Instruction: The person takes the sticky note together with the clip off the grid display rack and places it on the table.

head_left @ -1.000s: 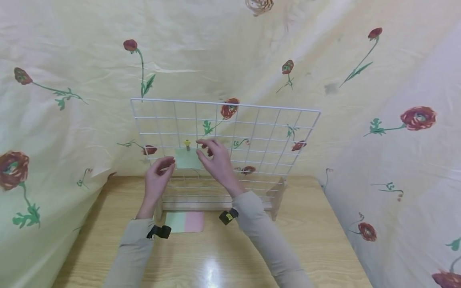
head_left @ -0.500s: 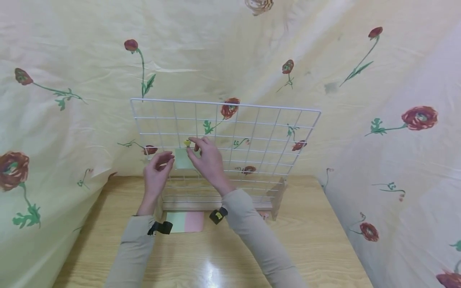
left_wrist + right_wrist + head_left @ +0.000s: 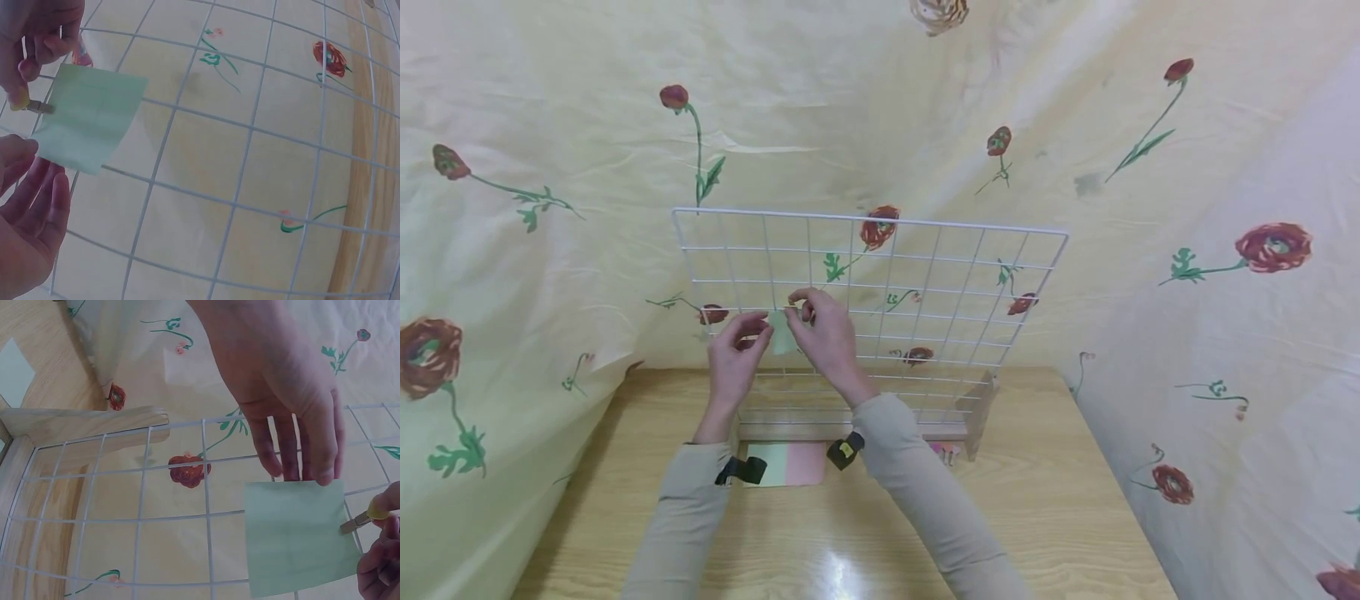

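Note:
A pale green sticky note (image 3: 94,119) hangs upright against a white wire grid (image 3: 880,287). A small wooden clothespin (image 3: 356,522) with a yellow decoration clips its top edge to a grid wire. My right hand (image 3: 827,333) pinches the yellow end of the clothespin between thumb and finger. At the note's left edge, my left hand (image 3: 736,354) pinches the paper, thumb in front and fingers reaching behind, as the right wrist view (image 3: 281,394) shows. In the head view my hands cover part of the note and the clothespin.
The grid stands on a wooden base (image 3: 880,430) on a wood-grain table (image 3: 1000,517). Green and pink paper (image 3: 805,463) lies before it. Small colourful clips (image 3: 947,452) lie near the base's right foot. Flowered cloth (image 3: 850,100) hangs behind and at both sides.
My right hand has moved left from the note's right side to the clothespin and now pinches it. My left hand has shifted slightly right onto the note's edge.

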A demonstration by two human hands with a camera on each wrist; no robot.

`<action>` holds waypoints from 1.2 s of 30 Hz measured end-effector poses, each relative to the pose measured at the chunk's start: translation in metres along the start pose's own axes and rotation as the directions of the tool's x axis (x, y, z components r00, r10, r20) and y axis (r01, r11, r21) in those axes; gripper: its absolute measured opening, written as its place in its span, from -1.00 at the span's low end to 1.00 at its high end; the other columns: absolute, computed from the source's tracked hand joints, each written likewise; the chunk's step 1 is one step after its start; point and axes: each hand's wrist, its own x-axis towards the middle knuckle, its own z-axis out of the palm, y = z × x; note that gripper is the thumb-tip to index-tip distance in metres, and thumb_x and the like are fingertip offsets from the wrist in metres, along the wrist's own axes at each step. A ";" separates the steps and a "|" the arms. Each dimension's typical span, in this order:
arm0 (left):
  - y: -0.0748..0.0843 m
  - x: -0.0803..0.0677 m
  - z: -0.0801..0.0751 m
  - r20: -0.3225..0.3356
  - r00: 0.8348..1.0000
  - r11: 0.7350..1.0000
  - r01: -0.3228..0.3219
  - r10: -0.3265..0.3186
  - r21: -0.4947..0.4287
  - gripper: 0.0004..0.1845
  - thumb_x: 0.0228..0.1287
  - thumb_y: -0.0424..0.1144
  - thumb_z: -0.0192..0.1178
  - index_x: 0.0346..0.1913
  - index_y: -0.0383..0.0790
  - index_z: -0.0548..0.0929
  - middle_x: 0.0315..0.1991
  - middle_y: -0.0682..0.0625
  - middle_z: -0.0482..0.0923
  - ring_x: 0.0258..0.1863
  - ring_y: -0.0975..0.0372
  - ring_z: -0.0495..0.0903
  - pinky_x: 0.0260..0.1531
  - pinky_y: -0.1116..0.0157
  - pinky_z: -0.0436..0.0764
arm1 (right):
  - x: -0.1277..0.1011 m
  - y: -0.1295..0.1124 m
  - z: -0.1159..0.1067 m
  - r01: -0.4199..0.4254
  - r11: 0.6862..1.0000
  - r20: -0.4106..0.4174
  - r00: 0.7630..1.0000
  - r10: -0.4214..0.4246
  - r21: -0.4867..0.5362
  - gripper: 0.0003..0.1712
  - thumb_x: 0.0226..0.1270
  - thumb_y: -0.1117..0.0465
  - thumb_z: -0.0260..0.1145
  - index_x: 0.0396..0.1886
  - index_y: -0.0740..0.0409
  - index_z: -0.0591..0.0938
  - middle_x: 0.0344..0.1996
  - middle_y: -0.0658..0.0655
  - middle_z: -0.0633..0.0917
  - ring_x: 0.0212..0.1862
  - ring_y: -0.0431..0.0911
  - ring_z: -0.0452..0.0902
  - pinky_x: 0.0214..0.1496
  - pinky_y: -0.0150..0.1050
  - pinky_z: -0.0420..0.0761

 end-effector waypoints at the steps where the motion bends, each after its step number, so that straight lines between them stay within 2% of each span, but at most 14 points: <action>1: 0.001 0.000 0.001 0.003 1.000 1.000 0.003 -0.003 0.004 -0.75 0.18 -0.62 0.20 -0.06 -0.62 0.56 -0.25 -0.43 0.60 -0.27 0.15 0.64 -0.30 0.51 0.59 | 0.000 0.000 0.000 0.005 1.000 -0.004 1.000 -0.005 0.004 -0.81 0.31 0.27 0.33 -0.12 0.23 0.65 -0.55 -0.01 0.50 -0.56 -0.21 0.31 -0.60 -0.44 0.25; 6: 0.003 0.002 0.005 0.006 1.000 1.000 -0.008 0.008 0.020 -0.78 0.19 -0.63 0.18 -0.08 -0.63 0.56 -0.29 -0.43 0.59 -0.31 0.09 0.62 -0.34 0.50 0.60 | -0.001 0.001 0.001 0.013 0.999 -0.015 1.000 -0.012 0.042 -0.84 0.30 0.35 0.31 -0.14 0.27 0.62 -0.50 0.02 0.51 -0.50 -0.20 0.34 -0.53 -0.46 0.33; 13: 0.002 0.002 0.004 -0.003 1.000 1.000 -0.008 0.008 0.016 -0.80 0.21 -0.64 0.17 -0.10 -0.64 0.55 -0.30 -0.43 0.59 -0.38 0.19 0.58 -0.42 0.54 0.57 | -0.004 0.005 0.009 0.011 0.972 -0.079 0.997 0.008 0.234 -0.87 0.26 0.43 0.30 -0.20 0.36 0.59 -0.45 0.11 0.50 -0.46 -0.16 0.32 -0.48 -0.46 0.31; 16: 0.002 0.002 0.003 0.008 1.000 1.000 0.000 0.000 0.023 -0.80 0.21 -0.63 0.17 -0.10 -0.63 0.56 -0.29 -0.42 0.59 -0.37 0.21 0.58 -0.42 0.55 0.56 | -0.006 0.007 0.012 0.023 0.963 -0.125 0.992 0.011 0.268 -0.89 0.26 0.45 0.29 -0.22 0.36 0.60 -0.45 0.11 0.48 -0.45 -0.15 0.32 -0.48 -0.46 0.31; 21: 0.003 0.002 0.002 0.018 1.000 1.000 0.009 -0.010 0.028 -0.80 0.21 -0.63 0.17 -0.10 -0.62 0.56 -0.30 -0.41 0.58 -0.36 0.28 0.57 -0.41 0.56 0.54 | -0.007 0.011 0.016 0.043 0.952 -0.201 0.979 0.020 0.303 -0.92 0.27 0.46 0.27 -0.24 0.35 0.61 -0.45 0.10 0.47 -0.45 -0.19 0.32 -0.50 -0.46 0.33; 28: 0.004 0.000 0.000 0.054 0.998 1.000 0.012 -0.013 0.026 -0.80 0.19 -0.65 0.17 -0.11 -0.63 0.56 -0.30 -0.42 0.57 -0.35 0.32 0.57 -0.42 0.54 0.56 | -0.006 0.014 0.017 0.111 0.930 -0.314 0.949 0.005 0.350 -0.93 0.26 0.48 0.28 -0.26 0.36 0.63 -0.47 0.18 0.50 -0.48 -0.21 0.30 -0.53 -0.48 0.30; 32: 0.004 -0.001 -0.002 0.086 0.996 0.999 0.006 -0.010 0.044 -0.80 0.19 -0.65 0.17 -0.11 -0.60 0.57 -0.29 -0.40 0.57 -0.35 0.28 0.57 -0.41 0.52 0.58 | -0.007 0.012 0.012 0.120 0.922 -0.314 0.949 0.002 0.369 -0.92 0.23 0.52 0.29 -0.26 0.42 0.62 -0.48 0.27 0.52 -0.49 -0.17 0.30 -0.54 -0.49 0.27; 36: 0.004 -0.004 -0.006 0.115 0.993 0.998 0.016 -0.023 0.068 -0.81 0.20 -0.63 0.17 -0.11 -0.60 0.58 -0.30 -0.39 0.56 -0.35 0.22 0.58 -0.42 0.52 0.57 | -0.013 -0.003 -0.002 0.105 0.914 -0.291 0.957 0.015 0.393 -0.91 0.21 0.57 0.26 -0.28 0.51 0.60 -0.48 0.35 0.50 -0.49 -0.12 0.30 -0.52 -0.49 0.26</action>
